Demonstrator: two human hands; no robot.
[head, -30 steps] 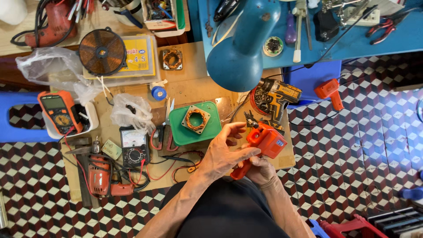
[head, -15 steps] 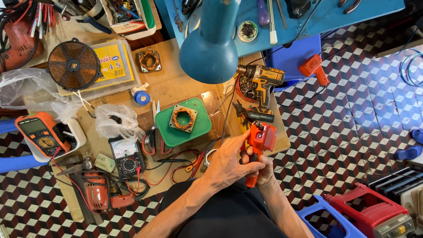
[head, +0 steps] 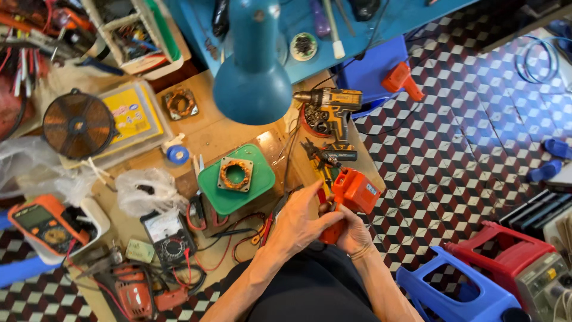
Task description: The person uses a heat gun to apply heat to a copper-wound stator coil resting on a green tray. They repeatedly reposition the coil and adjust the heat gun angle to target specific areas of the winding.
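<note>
Both my hands hold an orange power-tool body (head: 353,192) over the right edge of a cluttered wooden workbench (head: 220,134). My left hand (head: 298,222) wraps its lower handle from the left, fingers lying across it. My right hand (head: 351,232) cups the handle from below and behind, partly hidden by the tool. Just beyond the tool lie dark hand tools (head: 325,156) and a yellow-and-black cordless drill (head: 330,107).
A green pad with a copper-wound stator (head: 236,176), an analogue meter (head: 168,238), an orange multimeter (head: 42,222), a coil disc (head: 77,126), a teal lamp shade (head: 252,83) and an orange tool (head: 134,292) crowd the bench. A blue stool (head: 462,292) and red stool (head: 491,250) stand on the tiled floor at right.
The view has shifted, so the bench sits higher and further left. My hands have turned the orange tool more upright and hold it lower on its handle.
</note>
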